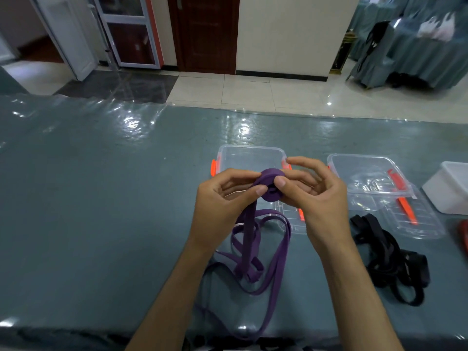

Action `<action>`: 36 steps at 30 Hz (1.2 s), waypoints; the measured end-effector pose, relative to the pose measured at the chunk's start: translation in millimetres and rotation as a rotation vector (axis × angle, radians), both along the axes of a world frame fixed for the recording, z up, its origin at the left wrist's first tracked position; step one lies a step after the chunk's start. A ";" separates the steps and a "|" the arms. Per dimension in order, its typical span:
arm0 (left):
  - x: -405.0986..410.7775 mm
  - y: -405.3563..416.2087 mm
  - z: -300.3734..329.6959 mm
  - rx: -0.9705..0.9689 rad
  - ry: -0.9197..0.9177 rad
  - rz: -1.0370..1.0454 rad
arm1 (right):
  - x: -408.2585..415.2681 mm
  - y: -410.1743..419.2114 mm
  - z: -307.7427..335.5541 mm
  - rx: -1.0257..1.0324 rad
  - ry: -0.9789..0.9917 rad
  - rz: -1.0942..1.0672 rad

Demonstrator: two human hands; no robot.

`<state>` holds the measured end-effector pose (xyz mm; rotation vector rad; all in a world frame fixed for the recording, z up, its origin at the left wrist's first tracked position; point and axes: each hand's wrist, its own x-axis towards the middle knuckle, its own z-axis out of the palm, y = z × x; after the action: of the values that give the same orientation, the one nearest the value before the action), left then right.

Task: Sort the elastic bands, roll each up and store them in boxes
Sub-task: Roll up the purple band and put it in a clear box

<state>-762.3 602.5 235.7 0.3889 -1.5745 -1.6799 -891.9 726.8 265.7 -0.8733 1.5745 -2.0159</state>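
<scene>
Here, hands: two bare ones at frame centre; left hand (222, 198) and right hand (316, 191) meet over the table
Left hand fingers: thumb and curled fingers pinch the flat strap just where it leaves the coil
Right hand fingers: thumb presses the coil's face, the other fingers curl behind it, the upper ones spread looser
Purple elastic band (272, 184): a flat, matte strap; one end wound into a tight round coil between the hands, the rest hanging down in loose loops on the table at lower centre, trailing to the near edge
Black elastic bands (387, 254): one tangled heap of flat dark straps, lower right; count cannot be told
Clear plastic boxes: two, rectangular with rounded corners and orange latches; one (250, 154) just behind the hands, one (364, 173) right of centre
Clear lids: two, ribbed, lying flat, one (286, 211) under the right hand, one (410, 219) lower right
White box (450, 188): one, opaque, far right edge
Table cover (101, 198): grey-green, glossy, wrinkled sheen
</scene>
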 end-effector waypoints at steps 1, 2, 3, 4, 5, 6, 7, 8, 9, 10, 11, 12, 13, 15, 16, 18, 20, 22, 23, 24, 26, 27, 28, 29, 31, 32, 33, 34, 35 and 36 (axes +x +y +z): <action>-0.9 -0.1 -0.2 0.050 0.010 0.012 | 0.7 -2.5 -1.5 -0.008 -0.011 -0.015; -1.1 -1.7 -0.5 0.085 0.013 0.016 | 3.0 -4.8 -2.9 -0.012 -0.023 -0.020; -0.6 -4.4 -1.0 0.104 0.012 0.008 | 5.0 -6.6 -5.9 -0.009 -0.036 -0.013; 0.1 -7.7 -1.8 0.110 0.005 -0.008 | 7.0 -7.5 -7.1 0.004 -0.067 0.005; 1.3 -10.7 -2.2 0.111 -0.005 -0.034 | 6.5 -7.8 -9.5 0.029 -0.097 0.030; 2.4 -12.7 -2.6 0.113 -0.016 -0.068 | 4.6 -7.5 -10.8 0.072 -0.117 0.060; 3.5 -13.4 -3.0 0.119 -0.022 -0.105 | 1.1 -7.3 -12.3 0.122 -0.114 0.090; 3.5 -12.5 -3.6 0.126 -0.023 -0.135 | -2.0 -6.6 -11.9 0.174 -0.101 0.110; 2.6 -10.8 -4.2 0.138 -0.022 -0.148 | -4.9 -6.2 -12.2 0.212 -0.080 0.121; 1.7 -9.0 -4.8 0.151 -0.022 -0.147 | -6.5 -5.8 -11.6 0.234 -0.063 0.124; 0.0 -7.7 -5.6 0.162 -0.022 -0.142 | -7.3 -5.9 -11.0 0.241 -0.045 0.115; -1.3 -6.9 -6.1 0.168 -0.023 -0.140 | -7.1 -6.5 -9.7 0.239 -0.025 0.092; -2.4 -6.9 -6.0 0.166 -0.030 -0.143 | -6.8 -7.2 -9.3 0.221 -0.006 0.061; -3.6 -8.9 -4.6 0.132 -0.072 -0.166 | -5.5 -9.5 -9.7 0.156 -0.001 -0.014; -4.3 -10.2 -3.8 0.103 -0.100 -0.183 | -4.5 -10.8 -9.8 0.125 0.000 -0.054; -5.3 -11.9 -2.5 0.043 -0.124 -0.190 | -2.2 -13.7 -12.0 0.087 0.023 -0.104; -6.9 -13.6 -2.3 0.004 -0.105 -0.175 | 0.2 -15.0 -14.7 0.078 0.019 -0.102; -6.8 -14.3 -2.3 -0.032 -0.100 -0.154 | -1.8 -13.3 -16.1 0.084 -0.006 -0.041; -6.3 -14.7 -1.9 -0.047 -0.103 -0.141 | -5.3 -11.3 -15.3 0.092 -0.001 0.008; -5.8 -15.1 -1.6 -0.056 -0.108 -0.123 | -9.4 -8.7 -13.3 0.109 0.018 0.055; -4.8 -15.7 -2.0 -0.051 -0.105 -0.086 | -17.5 -4.5 -10.2 0.149 0.063 0.116; -5.2 -14.5 -2.4 -0.039 -0.095 -0.073 | -20.1 -3.2 -10.0 0.164 0.079 0.123; -6.3 -12.2 -2.5 -0.019 -0.082 -0.058 | -21.5 -2.5 -10.2 0.170 0.096 0.117; -7.8 -9.6 -2.9 0.012 -0.067 -0.044 | -21.8 -2.7 -11.4 0.164 0.113 0.097; -10.2 -6.9 -4.3 0.098 -0.049 -0.062 | -20.9 -4.3 -14.1 0.134 0.129 0.036; -10.3 -7.9 -4.8 0.127 -0.063 -0.100 | -20.5 -4.8 -16.4 0.119 0.129 0.010; -9.3 -11.0 -5.2 0.130 -0.092 -0.149 | -19.9 -5.3 -19.0 0.107 0.124 -0.007; -8.0 -15.5 -5.2 0.115 -0.124 -0.195 | -18.6 -5.5 -20.9 0.102 0.109 -0.020; -6.6 -19.9 -5.3 0.095 -0.151 -0.224 | -17.2 -5.3 -22.7 0.101 0.085 -0.027; -5.0 -23.6 -5.4 0.078 -0.165 -0.232 | -15.5 -5.0 -24.3 0.105 0.053 -0.025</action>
<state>-767.3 579.0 230.3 0.4063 -1.7319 -1.9320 -907.4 721.8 241.4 -0.8777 1.7110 -1.9221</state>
